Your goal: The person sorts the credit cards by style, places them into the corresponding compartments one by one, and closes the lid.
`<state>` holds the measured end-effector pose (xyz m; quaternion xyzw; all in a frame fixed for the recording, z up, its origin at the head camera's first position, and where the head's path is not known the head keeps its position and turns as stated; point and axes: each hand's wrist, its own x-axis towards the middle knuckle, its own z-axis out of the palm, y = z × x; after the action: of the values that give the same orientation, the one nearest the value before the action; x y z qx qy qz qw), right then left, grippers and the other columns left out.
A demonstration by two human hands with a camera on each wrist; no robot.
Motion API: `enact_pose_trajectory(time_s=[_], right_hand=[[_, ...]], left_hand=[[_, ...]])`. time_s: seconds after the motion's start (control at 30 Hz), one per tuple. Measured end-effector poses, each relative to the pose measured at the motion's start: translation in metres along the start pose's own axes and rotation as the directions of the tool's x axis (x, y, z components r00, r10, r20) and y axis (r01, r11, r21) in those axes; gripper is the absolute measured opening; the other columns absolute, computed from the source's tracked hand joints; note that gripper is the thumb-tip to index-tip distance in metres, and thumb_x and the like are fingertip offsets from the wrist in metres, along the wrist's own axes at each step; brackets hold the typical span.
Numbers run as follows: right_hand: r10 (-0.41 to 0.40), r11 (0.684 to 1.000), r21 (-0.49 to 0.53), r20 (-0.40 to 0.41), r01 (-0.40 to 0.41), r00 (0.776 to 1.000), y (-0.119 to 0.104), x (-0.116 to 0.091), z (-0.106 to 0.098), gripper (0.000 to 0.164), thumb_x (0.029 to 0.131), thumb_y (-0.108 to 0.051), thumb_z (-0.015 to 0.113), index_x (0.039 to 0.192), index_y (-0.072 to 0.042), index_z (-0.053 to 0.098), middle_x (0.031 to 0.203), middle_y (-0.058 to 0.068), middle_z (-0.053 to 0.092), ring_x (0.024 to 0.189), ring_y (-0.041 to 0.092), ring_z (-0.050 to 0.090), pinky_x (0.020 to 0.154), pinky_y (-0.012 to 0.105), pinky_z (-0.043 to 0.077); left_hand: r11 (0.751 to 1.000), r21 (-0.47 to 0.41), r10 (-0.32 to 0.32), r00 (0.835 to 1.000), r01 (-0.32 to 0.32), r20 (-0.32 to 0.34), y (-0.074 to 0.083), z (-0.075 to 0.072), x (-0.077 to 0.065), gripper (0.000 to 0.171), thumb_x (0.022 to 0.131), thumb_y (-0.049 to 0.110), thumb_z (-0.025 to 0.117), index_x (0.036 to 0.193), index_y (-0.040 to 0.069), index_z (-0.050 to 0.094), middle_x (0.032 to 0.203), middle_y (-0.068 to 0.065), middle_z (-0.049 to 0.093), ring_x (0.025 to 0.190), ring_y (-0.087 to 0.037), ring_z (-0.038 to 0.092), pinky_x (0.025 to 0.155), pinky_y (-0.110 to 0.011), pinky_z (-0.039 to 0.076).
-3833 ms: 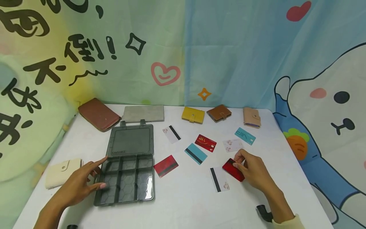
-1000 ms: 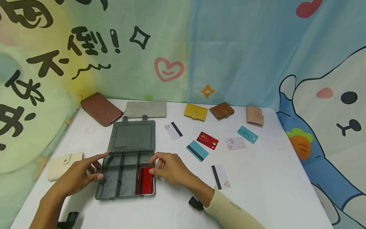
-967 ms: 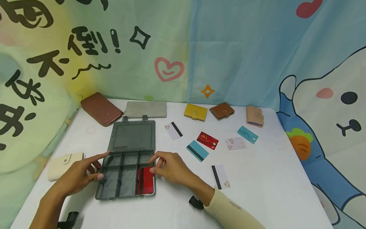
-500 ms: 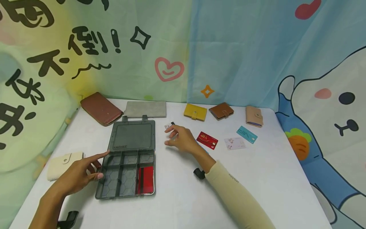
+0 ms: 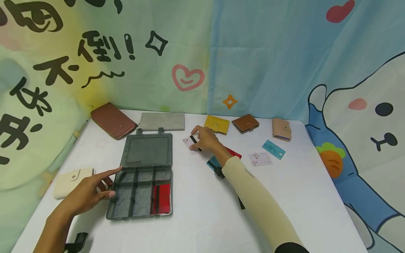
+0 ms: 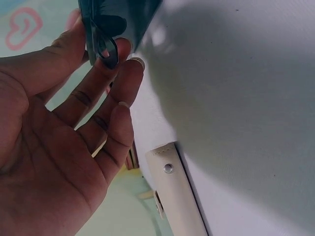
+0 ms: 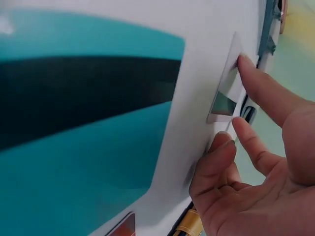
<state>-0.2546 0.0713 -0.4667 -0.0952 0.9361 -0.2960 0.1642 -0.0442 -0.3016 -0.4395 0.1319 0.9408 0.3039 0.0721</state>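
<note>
An open grey plastic divided box stands left of centre, its lid folded back. One lower right compartment holds a red card with a dark stripe. My left hand grips the box's left edge with thumb and index finger, other fingers curled by a latch. My right hand has thumb and index finger at opposite edges of a white magnetic-stripe card, pinching it low at the table. In the right wrist view, that white card shows between the fingertips.
Near the right forearm lie a teal striped card, a red card and another striped card, all partly covered. A floral card and teal card lie farther right. Several wallets line the back; a cream wallet sits left.
My right hand laid a red card in the box's lower right compartment, let go, then moved up and right to the white striped card. My left hand has stayed on the box.
</note>
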Motion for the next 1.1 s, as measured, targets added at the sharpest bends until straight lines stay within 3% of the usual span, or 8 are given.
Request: enact_pose_trajectory(time_s=[0.2,0.37,0.47,0.6,0.7,0.83,0.97,1.1], right_hand=[[-0.013,1.0,-0.022,0.009,0.013,1.0,0.001,0.0,0.0,0.052,0.072,-0.028,0.091,0.109,-0.014,0.058,0.109,0.006,0.056,0.098,0.024,0.053,0.087,0.038,0.044],[-0.036,0.988,0.15,0.013,0.034,0.999,0.004,-0.008,0.002,0.036,0.079,-0.024,0.086,0.103,-0.017,0.06,0.093,0.005,0.063,0.083,0.021,0.059,0.075,0.033,0.048],[-0.065,0.952,0.302,0.059,0.045,0.996,0.004,-0.02,0.004,0.029,0.085,-0.023,0.081,0.108,-0.018,0.065,0.092,0.005,0.063,0.075,0.019,0.059,0.067,0.03,0.048],[-0.116,0.858,0.512,0.135,0.031,0.984,-0.002,-0.038,0.009,0.031,0.088,-0.018,0.077,0.116,-0.009,0.068,0.087,0.007,0.064,0.062,0.018,0.055,0.057,0.028,0.048],[-0.158,0.796,0.604,0.163,0.028,0.974,-0.013,-0.053,0.016,0.03,0.088,-0.015,0.077,0.115,-0.005,0.068,0.082,0.006,0.064,0.057,0.016,0.055,0.054,0.026,0.049],[-0.224,0.745,0.665,0.183,0.048,0.957,-0.033,-0.073,0.031,0.024,0.088,-0.013,0.076,0.11,-0.007,0.068,0.081,0.006,0.065,0.056,0.015,0.061,0.053,0.027,0.052],[-0.293,0.72,0.69,0.205,0.075,0.934,-0.054,-0.089,0.051,0.018,0.089,-0.011,0.075,0.106,-0.01,0.069,0.078,0.006,0.066,0.056,0.017,0.063,0.051,0.029,0.052],[-0.346,0.748,0.651,0.221,0.127,0.912,-0.073,-0.102,0.07,0.015,0.089,-0.012,0.075,0.104,-0.012,0.07,0.075,0.005,0.069,0.058,0.021,0.067,0.05,0.03,0.051]], left_hand=[[1.0,-0.009,-0.008,1.0,0.008,0.005,0.001,0.0,0.0,0.075,0.082,0.014,0.079,0.15,0.015,0.047,0.096,-0.004,0.065,0.074,-0.003,0.057,0.058,-0.024,0.044],[1.0,-0.008,0.008,1.0,-0.008,0.001,0.001,0.0,-0.001,0.075,0.082,0.013,0.079,0.149,0.014,0.047,0.095,-0.004,0.065,0.073,-0.002,0.056,0.057,-0.024,0.045],[1.0,-0.009,0.013,1.0,-0.013,-0.001,0.0,0.0,-0.001,0.075,0.082,0.013,0.079,0.149,0.014,0.047,0.095,-0.004,0.065,0.073,-0.001,0.056,0.057,-0.024,0.045],[1.0,-0.017,0.002,1.0,-0.002,0.003,0.001,-0.001,0.0,0.075,0.082,0.013,0.079,0.15,0.015,0.046,0.096,-0.004,0.064,0.074,-0.002,0.056,0.058,-0.024,0.045],[1.0,-0.016,-0.003,1.0,0.003,0.005,0.001,0.0,-0.001,0.076,0.082,0.013,0.079,0.15,0.015,0.046,0.096,-0.004,0.064,0.074,-0.002,0.056,0.058,-0.024,0.045],[1.0,-0.02,-0.005,1.0,0.005,0.003,0.0,0.0,-0.001,0.075,0.082,0.011,0.08,0.15,0.014,0.047,0.096,-0.004,0.064,0.074,-0.002,0.056,0.058,-0.024,0.045],[0.999,-0.03,-0.017,1.0,0.017,0.01,0.0,0.0,0.0,0.076,0.082,0.012,0.079,0.15,0.015,0.046,0.097,-0.005,0.064,0.074,-0.003,0.057,0.058,-0.024,0.045],[0.999,-0.034,-0.027,1.0,0.027,0.014,-0.001,0.0,0.0,0.076,0.082,0.013,0.079,0.15,0.015,0.046,0.097,-0.005,0.064,0.074,-0.003,0.057,0.059,-0.024,0.045]])
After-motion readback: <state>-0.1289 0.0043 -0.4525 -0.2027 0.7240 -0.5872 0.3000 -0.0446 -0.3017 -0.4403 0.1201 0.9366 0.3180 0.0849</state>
